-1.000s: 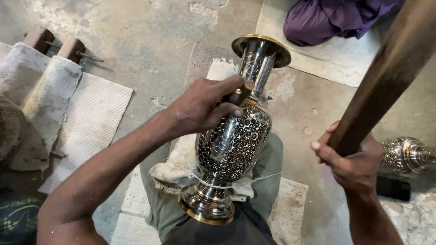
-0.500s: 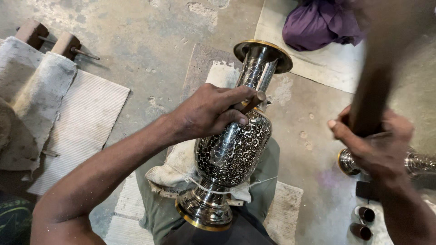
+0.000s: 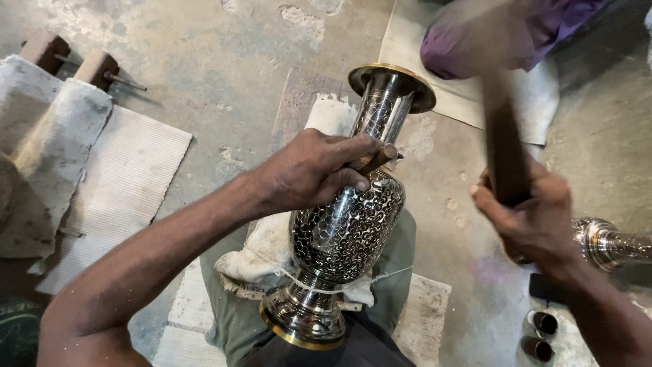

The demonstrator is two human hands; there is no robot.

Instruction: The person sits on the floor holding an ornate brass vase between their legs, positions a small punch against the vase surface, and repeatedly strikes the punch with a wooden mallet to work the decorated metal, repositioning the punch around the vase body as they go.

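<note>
Gripping a small wooden-handled punch, left hand fingers pinch it tight against the vase shoulder.

Right hand is wrapped closed on a dark wooden mallet, now blurred and closer to the punch than half a second ago: reads as mid-swing. Vase lies tilted across the lap on a rag, gold-rimmed mouth pointing away. Second vase piece on the floor just beyond the right hand.
</note>
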